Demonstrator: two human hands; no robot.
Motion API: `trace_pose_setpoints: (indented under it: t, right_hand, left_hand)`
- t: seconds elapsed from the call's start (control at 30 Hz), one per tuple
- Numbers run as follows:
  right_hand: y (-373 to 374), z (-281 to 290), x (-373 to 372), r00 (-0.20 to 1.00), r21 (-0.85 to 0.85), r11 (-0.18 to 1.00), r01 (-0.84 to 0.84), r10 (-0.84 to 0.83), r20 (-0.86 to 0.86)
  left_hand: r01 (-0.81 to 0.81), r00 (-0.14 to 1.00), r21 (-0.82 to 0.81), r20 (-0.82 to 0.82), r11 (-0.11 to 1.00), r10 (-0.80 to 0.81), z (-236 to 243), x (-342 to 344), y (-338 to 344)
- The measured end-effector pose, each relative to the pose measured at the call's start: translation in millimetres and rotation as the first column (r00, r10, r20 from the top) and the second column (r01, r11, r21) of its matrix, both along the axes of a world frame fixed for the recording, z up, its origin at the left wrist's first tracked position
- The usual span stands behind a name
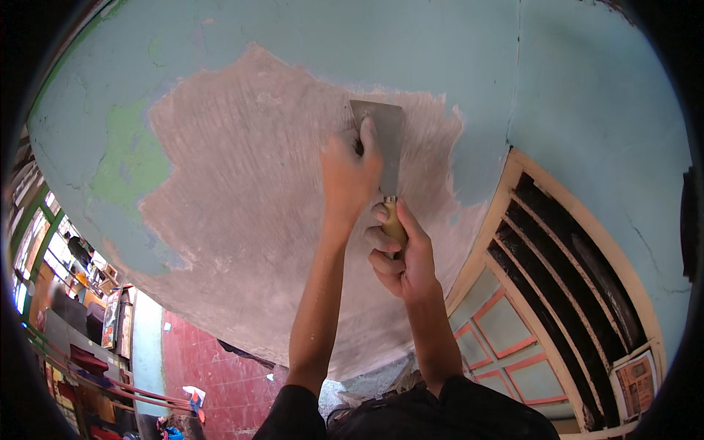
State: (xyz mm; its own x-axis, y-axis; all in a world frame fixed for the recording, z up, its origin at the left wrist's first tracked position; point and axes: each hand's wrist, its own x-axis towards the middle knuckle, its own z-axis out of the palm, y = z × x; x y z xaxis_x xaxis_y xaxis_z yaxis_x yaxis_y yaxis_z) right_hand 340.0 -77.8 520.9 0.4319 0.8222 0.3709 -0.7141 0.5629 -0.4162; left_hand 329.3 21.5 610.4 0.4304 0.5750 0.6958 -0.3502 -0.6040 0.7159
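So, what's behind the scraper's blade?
Whatever lies directly behind the blade is covered and can't be seen. Around its edges shows a rough pinkish-grey wall patch, with blue-green paint above; the left hand hides more.

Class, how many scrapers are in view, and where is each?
1. The scraper is at the pinkish-grey wall patch, its handle in the right hand, the left hand overlapping its blade. Others may be hidden.
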Motion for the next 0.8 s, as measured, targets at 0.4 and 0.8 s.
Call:
trace_pose_setpoints:
  t: [0.4,0.8]
  right_hand:
    - [-17,15,6,0.999,-0.052,0.998,-0.024,0.022,-0.022]
    - [-13,2,7,0.999,-0.076,0.997,0.029,-0.027,0.022]
  left_hand:
    - [-0.002,0.997,0.06,0.077,0.998,-0.003,-2,14,1]
    - [-0.036,0.998,0.077,0.063,0.996,0.031,-14,16,-2]
